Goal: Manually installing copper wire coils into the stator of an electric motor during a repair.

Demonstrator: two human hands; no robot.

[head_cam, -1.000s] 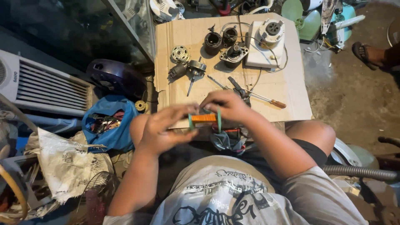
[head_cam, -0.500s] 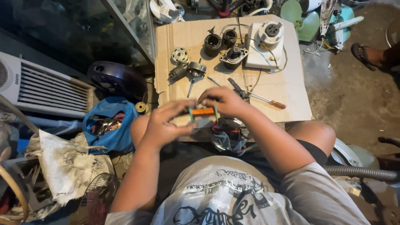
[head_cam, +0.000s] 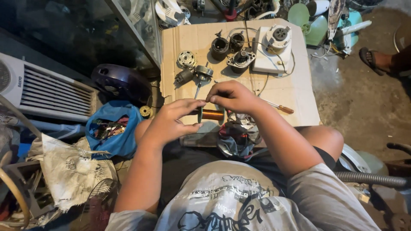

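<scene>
Left hand [head_cam: 171,122] and right hand [head_cam: 231,96] pinching copper coil [head_cam: 212,114] | risk: slipping grip snagging, snapping windings

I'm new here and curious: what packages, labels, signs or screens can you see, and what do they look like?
Small dark label: on the white slatted plastic appliance casing, far left.
Blue plastic bag: on the floor left of the knees, open, holding small parts.
Dark print: across the grey shirt front.
No screens or signs show.

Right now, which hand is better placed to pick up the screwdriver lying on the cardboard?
Right, probably. The right hand pinches the copper coil close to the screwdriver, on its side. The left hand grips the coil's far end, farther away.
</scene>
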